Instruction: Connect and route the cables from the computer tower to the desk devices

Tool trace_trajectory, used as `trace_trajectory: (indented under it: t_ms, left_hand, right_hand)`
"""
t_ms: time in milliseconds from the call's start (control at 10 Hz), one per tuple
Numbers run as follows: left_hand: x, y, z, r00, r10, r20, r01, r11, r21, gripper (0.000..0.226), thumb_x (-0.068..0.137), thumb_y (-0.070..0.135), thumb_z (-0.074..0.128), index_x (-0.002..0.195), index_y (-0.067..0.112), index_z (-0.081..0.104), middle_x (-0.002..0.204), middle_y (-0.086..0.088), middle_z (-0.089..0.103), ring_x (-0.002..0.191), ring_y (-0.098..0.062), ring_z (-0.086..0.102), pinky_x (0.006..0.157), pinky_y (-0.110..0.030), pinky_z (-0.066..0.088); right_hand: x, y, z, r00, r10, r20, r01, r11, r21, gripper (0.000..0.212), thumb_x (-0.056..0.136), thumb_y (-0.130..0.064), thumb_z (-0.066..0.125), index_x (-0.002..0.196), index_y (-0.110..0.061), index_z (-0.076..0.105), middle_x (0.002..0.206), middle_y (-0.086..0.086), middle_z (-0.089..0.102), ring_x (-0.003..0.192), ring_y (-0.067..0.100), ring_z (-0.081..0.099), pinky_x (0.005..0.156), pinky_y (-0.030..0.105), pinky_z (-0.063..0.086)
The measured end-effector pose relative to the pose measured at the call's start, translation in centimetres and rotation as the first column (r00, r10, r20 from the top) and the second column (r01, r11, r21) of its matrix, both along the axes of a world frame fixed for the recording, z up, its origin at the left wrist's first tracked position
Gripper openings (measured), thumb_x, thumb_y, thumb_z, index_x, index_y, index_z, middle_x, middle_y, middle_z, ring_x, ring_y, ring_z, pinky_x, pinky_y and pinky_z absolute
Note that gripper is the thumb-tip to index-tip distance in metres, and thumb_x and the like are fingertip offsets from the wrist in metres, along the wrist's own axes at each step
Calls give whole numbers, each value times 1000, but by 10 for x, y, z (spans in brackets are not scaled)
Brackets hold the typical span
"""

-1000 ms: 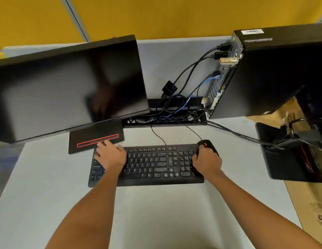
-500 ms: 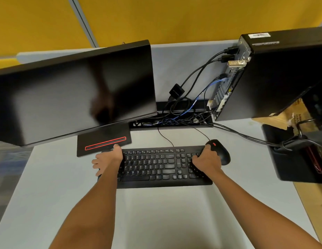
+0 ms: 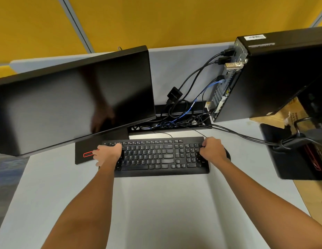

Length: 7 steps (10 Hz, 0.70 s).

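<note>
Head view: my left hand (image 3: 107,154) and right hand (image 3: 212,150) curl round keyboard (image 3: 160,156) ends, desk centre below monitor (image 3: 72,103). Risk: sliding keyboard tugs thin cable (image 3: 163,134), snags mouse (image 3: 227,155) behind right hand.

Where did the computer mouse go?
In the head view the mouse lies on the desk just past the keyboard's right end, mostly hidden behind the right hand that grips that end.
</note>
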<state>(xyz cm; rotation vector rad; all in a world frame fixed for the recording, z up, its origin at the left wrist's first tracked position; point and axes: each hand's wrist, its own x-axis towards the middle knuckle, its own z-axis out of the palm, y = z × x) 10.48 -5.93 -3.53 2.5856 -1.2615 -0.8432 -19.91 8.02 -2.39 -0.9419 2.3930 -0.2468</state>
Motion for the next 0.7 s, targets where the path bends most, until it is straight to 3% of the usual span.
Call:
trace_trajectory:
  t_ms: [100, 200, 400, 500, 700]
  left_hand:
    - [-1, 4, -2, 999, -36, 33, 36, 999, 8, 67, 84, 39, 61, 134, 3, 36, 140, -20, 34, 128, -35, 35, 103, -52, 34]
    - [0, 11, -2, 997, -60, 45, 60, 998, 15, 67, 84, 38, 62, 135, 3, 34, 140, -20, 34, 129, -35, 35, 103, -52, 34]
    - [6, 21, -3, 997, -62, 47, 62, 998, 8, 72, 84, 39, 64, 137, 2, 32, 142, -20, 32, 129, -37, 34, 104, -53, 35]
    - [8, 22, -6, 996, -81, 26, 81, 997, 4, 74, 84, 41, 61, 140, 2, 31, 144, -19, 30, 130, -38, 33, 104, -54, 36]
    - [8, 26, -8, 995, -100, 4, 100, 994, -47, 80, 83, 42, 59, 146, 7, 24, 149, -17, 27, 135, -37, 30, 109, -56, 28]
  right_hand:
    - [-15, 10, -4, 988, 9, -157, -10, 1000, -7, 37, 84, -15, 64, 120, -13, 56, 120, 12, 51, 107, 31, 50, 83, 39, 49]
    - [-25, 23, -13, 994, 30, -108, -18, 993, 114, 55, 82, -26, 70, 132, -23, 46, 127, 10, 43, 117, 32, 42, 90, 42, 45]
    - [-31, 31, -22, 986, -161, -33, 163, 986, 43, 47, 85, -35, 66, 121, -9, 50, 116, 16, 58, 112, 37, 51, 81, 40, 46]
    - [-23, 34, -26, 962, -268, 52, 269, 963, -14, 49, 88, -35, 65, 122, -4, 50, 120, 19, 55, 109, 38, 56, 80, 38, 47]
    - [-16, 43, -26, 947, -303, 105, 310, 949, -57, 50, 91, -32, 61, 127, -2, 42, 128, 20, 42, 110, 41, 54, 83, 41, 46]
